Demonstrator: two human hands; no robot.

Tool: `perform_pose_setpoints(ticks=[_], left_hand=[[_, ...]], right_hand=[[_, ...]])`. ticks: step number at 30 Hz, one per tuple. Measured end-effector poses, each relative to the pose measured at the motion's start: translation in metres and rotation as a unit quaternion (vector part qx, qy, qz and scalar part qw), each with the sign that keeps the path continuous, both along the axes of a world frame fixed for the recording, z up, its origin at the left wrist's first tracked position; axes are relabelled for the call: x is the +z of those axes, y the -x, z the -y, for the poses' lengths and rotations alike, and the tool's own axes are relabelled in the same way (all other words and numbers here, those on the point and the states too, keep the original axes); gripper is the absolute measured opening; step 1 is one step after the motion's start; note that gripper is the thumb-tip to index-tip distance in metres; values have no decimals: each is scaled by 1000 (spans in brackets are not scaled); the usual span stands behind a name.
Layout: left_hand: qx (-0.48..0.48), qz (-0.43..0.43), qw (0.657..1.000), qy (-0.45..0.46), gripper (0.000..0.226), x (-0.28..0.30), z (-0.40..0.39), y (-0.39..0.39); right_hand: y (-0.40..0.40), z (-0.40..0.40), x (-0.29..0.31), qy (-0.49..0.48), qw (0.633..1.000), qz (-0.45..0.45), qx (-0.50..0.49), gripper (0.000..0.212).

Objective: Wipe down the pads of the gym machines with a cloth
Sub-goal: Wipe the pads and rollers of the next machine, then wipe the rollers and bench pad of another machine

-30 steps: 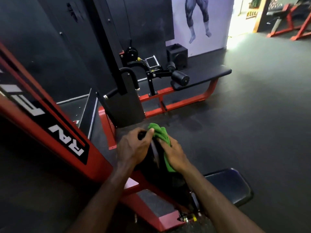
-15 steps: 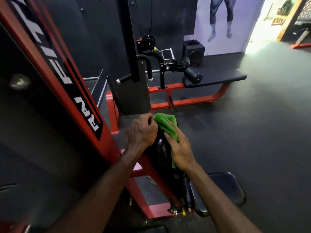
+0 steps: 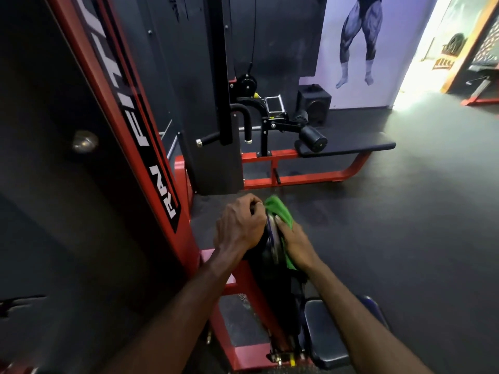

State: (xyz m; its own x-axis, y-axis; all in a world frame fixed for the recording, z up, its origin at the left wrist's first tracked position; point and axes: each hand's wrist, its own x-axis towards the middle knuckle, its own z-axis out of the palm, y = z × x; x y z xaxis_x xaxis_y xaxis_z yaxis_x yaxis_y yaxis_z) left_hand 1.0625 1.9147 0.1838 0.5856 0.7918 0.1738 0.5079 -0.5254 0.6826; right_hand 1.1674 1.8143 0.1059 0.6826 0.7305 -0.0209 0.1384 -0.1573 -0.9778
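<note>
Dark gym floor [image 3: 405,252]; left hand [image 3: 239,228] clenches the pad [image 3: 266,252] steady while right hand [image 3: 295,242] presses cloth [image 3: 278,211] against it.

Cloth [image 3: 278,211]: soft green fabric. Roller pad [image 3: 266,252]: black, w/ glossy metal end disc. Frame [image 3: 113,76]: red painted metal, semi-gloss. Seat [image 3: 324,333]: smooth dark vinyl. Floor [image 3: 405,238]: matt, grainy rubber.

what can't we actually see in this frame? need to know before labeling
Head view only:
- Pad being wiped: mostly hidden by the left hand, right hand and cloth; its shape is unclear.
- Cloth: lower part hidden under the right hand.
- Right fingertips: hidden behind the cloth and pad.
- Seat: partly covered by the right forearm.
- Red upright: top cut off by the frame edge, lettering incomplete.
- Doorway: overexposed.
</note>
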Motion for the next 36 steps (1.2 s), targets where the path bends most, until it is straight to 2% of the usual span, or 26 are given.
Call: perform_pose_setpoints(ticks=[2, 6, 8, 10, 12, 15, 20, 25, 31, 36], left_hand=[[-1, -6, 1000, -3, 22, 0, -1, 1], [-14, -28, 999, -14, 25, 3, -6, -2], [-23, -42, 999, -14, 26, 1, -10, -3], [-33, -57, 997, -34, 30, 1, -13, -1], [-68, -58, 990, -112, 32, 6, -8, -6], [-150, -42, 971, -180, 30, 15, 19, -27], [-225, -55, 964, -133, 32, -11, 71, -69], [-257, -53, 963, -58, 32, -48, 108, -123], [-299, -47, 951, 68, 25, -94, 181, -234], [-307, -54, 942, 122, 26, -126, 257, -353]], right_hand=[[4, 6, -14, 53, 998, -35, -21, 73], [33, 25, -17, -51, 997, -21, -49, 56], [37, 35, -33, -33, 998, -3, -55, 57], [31, 43, -50, 35, 998, 15, -48, 58], [12, 54, -62, 85, 995, 18, -49, 59], [-14, 73, -56, 75, 993, 17, -89, 47], [-46, 112, -33, 29, 990, 28, -135, 38], [-88, 173, -28, 76, 968, 86, -221, 25], [-172, 274, -35, 109, 940, 107, -304, 34], [-274, 343, -56, 125, 931, 97, -329, 33]])
